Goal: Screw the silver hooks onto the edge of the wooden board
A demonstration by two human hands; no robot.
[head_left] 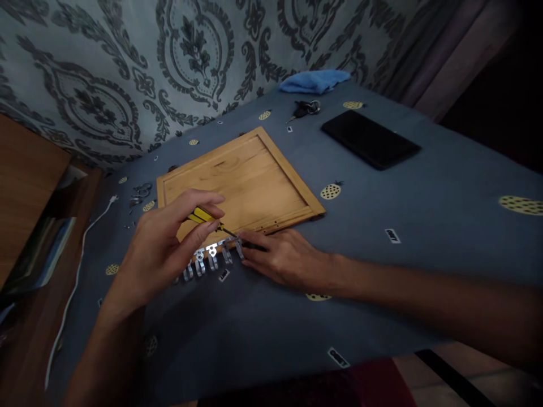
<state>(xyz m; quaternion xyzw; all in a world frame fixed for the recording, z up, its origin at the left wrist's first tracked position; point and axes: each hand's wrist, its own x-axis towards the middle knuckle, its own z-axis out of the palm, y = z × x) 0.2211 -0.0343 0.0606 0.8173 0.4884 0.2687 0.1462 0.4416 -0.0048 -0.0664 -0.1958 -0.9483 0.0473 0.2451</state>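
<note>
A framed wooden panel (237, 175) lies on the blue cloth. Along its near edge runs a row of silver metal hooks (212, 258). My left hand (167, 237) grips the yellow and black handle of a screwdriver (201, 215) between thumb and fingers. The shaft slants down to the right, its tip at the hook nearest my right hand (284, 254). That hand's fingertips are closed on this last hook, against the panel's edge. Whether a screw sits under the tip is hidden. Small dark holes show in the frame just beyond my right fingers.
Farther back on the cloth lie a black tablet or phone (369, 139), keys (304, 109) and a blue rag (314, 82). Small metal pieces (139, 193) rest left of the panel. A white cable (80, 265) runs down the left side, beside a wooden shelf (38, 192). Patterned wallpaper (195, 51) rises behind.
</note>
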